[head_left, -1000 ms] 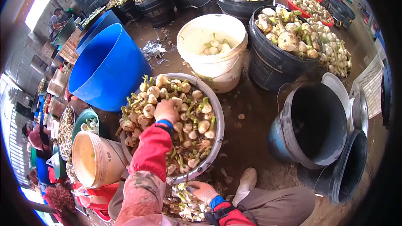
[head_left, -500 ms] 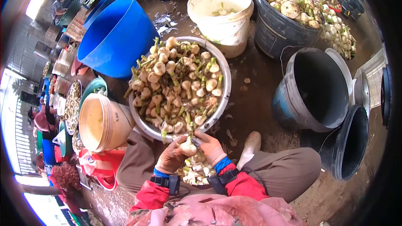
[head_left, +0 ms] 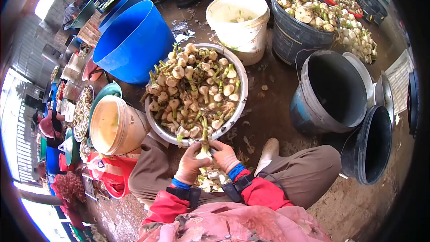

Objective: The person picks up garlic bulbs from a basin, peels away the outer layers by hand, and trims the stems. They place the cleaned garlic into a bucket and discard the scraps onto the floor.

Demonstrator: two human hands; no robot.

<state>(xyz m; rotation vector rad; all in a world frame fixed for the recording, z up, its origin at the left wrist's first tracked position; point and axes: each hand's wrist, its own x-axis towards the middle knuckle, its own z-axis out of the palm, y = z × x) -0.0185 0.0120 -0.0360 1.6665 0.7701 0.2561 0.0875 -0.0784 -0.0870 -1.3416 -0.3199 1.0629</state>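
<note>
Between my knees and just in front of the basin, a garlic bulb (head_left: 204, 152) is held with its green stem pointing up and away. My left hand (head_left: 190, 166) has its fingers closed around the bulb from the left. From the right, my right hand (head_left: 225, 156) pinches at the bulb near the stem; whether a small tool sits in those fingers is hidden. A pale round basin (head_left: 243, 90) full of stemmed garlic heads stands directly beyond both hands. Below the hands, a pile of pale garlic skins and pieces (head_left: 212, 180) lies on the ground.
A cream bucket (head_left: 117, 127) and blue tub (head_left: 130, 47) stand left. Beyond the basin are a white bucket (head_left: 239, 40) and a black bucket (head_left: 293, 40) heaped with garlic. Grey (head_left: 304, 103) and black (head_left: 358, 152) buckets stand right. Other people (head_left: 71, 12) are farther left.
The bulb has tilted, so its stem shows longer and points toward the basin. My left hand has turned slightly around it. The whole view has shifted a little.
</note>
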